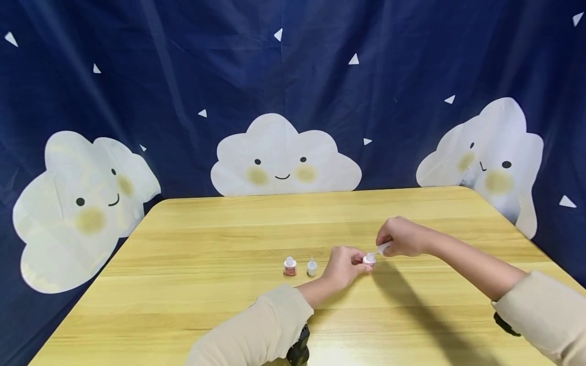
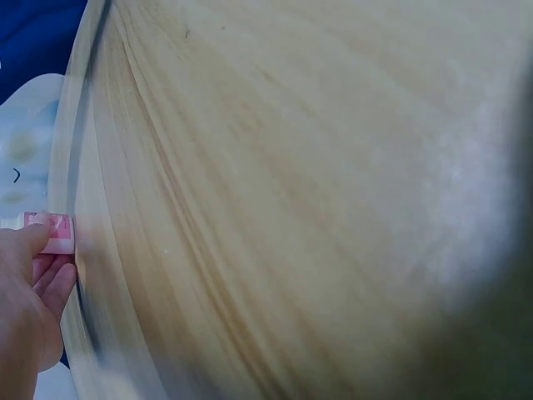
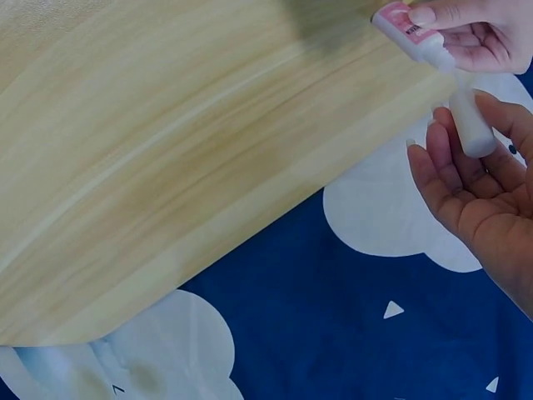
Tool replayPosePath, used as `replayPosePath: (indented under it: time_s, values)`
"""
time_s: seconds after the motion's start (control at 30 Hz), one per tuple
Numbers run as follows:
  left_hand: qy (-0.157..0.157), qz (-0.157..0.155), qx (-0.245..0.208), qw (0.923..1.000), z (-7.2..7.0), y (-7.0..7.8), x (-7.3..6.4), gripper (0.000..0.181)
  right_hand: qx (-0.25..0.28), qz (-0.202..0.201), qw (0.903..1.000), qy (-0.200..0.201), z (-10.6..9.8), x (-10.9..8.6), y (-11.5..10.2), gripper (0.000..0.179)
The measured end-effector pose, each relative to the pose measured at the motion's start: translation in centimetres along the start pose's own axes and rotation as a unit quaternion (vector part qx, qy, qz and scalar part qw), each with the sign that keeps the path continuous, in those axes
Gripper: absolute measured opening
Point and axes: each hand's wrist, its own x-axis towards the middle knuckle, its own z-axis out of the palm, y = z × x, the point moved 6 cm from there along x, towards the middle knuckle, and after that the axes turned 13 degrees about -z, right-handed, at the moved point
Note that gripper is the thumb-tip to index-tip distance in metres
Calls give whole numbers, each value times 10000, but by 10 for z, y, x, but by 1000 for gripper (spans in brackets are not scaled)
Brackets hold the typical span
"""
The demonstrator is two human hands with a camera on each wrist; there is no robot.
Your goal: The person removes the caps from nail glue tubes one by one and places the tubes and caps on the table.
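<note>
My left hand (image 1: 344, 265) grips a small white bottle (image 1: 369, 260) by its sides. Its pink label (image 3: 408, 28) shows in the right wrist view. My right hand (image 1: 405, 238) pinches a white cap (image 3: 471, 125) between thumb and fingers, just beyond the bottle's narrow neck. Something thin and pale runs between cap and neck, but whether it is inside the bottle I cannot tell. Left of my left hand stands a second small bottle (image 1: 290, 267), with a red label and a pale top. Beside it is another white cap (image 1: 312, 268) with a thin pin pointing up.
The wooden table (image 1: 206, 290) has rounded far corners. Behind it hangs a dark blue curtain (image 1: 183, 61) printed with smiling clouds and white triangles. A dark device (image 1: 298, 348) sits at my left wrist.
</note>
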Motion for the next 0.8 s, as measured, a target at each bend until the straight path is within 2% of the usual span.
replayPosePath:
  time_s: [0.27, 0.57, 0.8]
  values:
    - [-125, 2, -159, 9998, 1, -1, 0, 13, 11, -89, 9999, 67, -6, -6, -2, 14]
    - [-84, 46, -193, 9998, -1, -1, 0, 13, 119, -341, 9992, 143, -5, -16, 0, 11]
    - [-119, 22, -265, 9996, 0, -1, -1, 14, 233, -353, 9975, 564, -1, -31, 7, 6]
